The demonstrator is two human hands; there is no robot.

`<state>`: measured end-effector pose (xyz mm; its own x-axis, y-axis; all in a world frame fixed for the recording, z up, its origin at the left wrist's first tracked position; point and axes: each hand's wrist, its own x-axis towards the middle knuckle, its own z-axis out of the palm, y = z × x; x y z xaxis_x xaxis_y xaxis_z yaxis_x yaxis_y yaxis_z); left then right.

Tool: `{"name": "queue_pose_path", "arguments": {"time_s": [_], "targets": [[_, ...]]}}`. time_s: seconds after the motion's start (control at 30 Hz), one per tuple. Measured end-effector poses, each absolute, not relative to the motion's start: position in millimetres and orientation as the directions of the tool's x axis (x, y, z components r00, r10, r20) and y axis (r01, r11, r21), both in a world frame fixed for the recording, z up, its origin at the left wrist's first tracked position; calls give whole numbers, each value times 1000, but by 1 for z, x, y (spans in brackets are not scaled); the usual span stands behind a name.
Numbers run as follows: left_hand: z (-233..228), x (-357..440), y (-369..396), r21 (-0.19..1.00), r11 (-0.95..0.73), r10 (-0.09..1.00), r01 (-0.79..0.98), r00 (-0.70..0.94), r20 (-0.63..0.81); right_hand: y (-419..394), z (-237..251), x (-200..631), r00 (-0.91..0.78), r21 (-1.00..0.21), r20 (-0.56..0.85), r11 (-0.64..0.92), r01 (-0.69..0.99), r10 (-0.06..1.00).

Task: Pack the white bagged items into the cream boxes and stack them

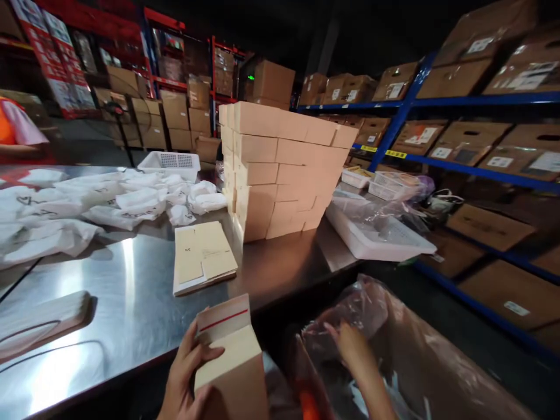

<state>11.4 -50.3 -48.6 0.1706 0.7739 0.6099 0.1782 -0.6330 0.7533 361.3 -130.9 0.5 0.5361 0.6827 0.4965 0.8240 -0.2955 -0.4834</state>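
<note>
**Now: small carton in your left hand, right hand in the bag**

Right now your left hand (186,379) is wrapped around a small tan carton (231,361), thumb laid across its front face and fingers curled behind its left side. The carton stands upright just off the near edge of the steel worktop (126,297), its top flap raised and showing a red strip near the fold. It sits directly against your palm, between your two hands.

Your right hand (354,350) is to the right of the carton, well apart from it, reaching down into a clear plastic bag (363,309) that lines a large brown box (437,373). The fingers are partly curled against the plastic; you cannot tell whether they have closed on anything.

Beyond the carton, on the worktop, lies a flat stack of unfolded card blanks (203,256). Farther back from the carton stands a tall stack of finished tan boxes (280,169). Left of that stack, white polybags (87,204) are heaped across the worktop, with a white perforated basket (170,163) behind them. Right of the stack rests a white tray (376,236) covered with loose film. Another person's orange sleeve (13,125) shows at the far left edge.
</note>
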Motion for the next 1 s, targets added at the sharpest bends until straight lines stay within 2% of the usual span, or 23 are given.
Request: {"name": "queue_pose_path", "arguments": {"time_s": [0.1, 0.13, 0.17, 0.23, 0.27, 0.37, 0.47, 0.53, 0.6, 0.67, 0.77, 0.9, 1.0], "targets": [[-41, 18, -52, 711, -681, 730, 175, 234, 642, -104, -6, 299, 413, -676, 388, -51, 735, 824], [-38, 19, -53, 690, -702, 710, 176, 258, 656, -94, -4, 277, 322, -844, 303, 95, 529, 897], [-35, 19, -53, 672, -720, 690, 174, 278, 668, -86, -1, 258, 211, -944, 226, 160, 289, 951], [-31, 16, -56, 657, -735, 674, 167, 289, 680, -75, 8, 227, 31, -984, 138, 141, -110, 990], [-30, 15, -58, 660, -734, 676, 161, 280, 682, -73, 13, 217, -12, -969, 117, 111, -220, 993], [-32, 12, -66, 671, -723, 689, 167, 249, 681, -77, 17, 204, -8, -928, 109, 99, -358, 994], [-35, 14, -73, 710, -687, 726, 157, 114, 678, -89, 8, 204, 6, -914, 166, 156, -374, 986], [-35, 16, -76, 761, -642, 766, 87, 41, 641, -97, 0, 205, -20, -922, 256, 237, -306, 967], [-33, 18, -78, 786, -617, 787, 47, 43, 615, -102, -8, 204, -40, -930, 325, 311, -197, 945], [-28, 17, -79, 785, -618, 786, 40, 51, 616, -103, -13, 202, 10, -914, 389, 387, -118, 921], [-16, 13, -81, 788, -616, 780, 12, 148, 608, -102, -13, 198, 81, -876, 468, 474, -84, 880], [4, 7, -83, 749, -661, 701, 47, 397, 593, -103, 1, 195, 27, -839, 543, 544, -25, 839], [13, 7, -82, 699, -710, 659, 82, 426, 620, -106, 11, 193, 38, -818, 575, 575, 8, 817]]}}
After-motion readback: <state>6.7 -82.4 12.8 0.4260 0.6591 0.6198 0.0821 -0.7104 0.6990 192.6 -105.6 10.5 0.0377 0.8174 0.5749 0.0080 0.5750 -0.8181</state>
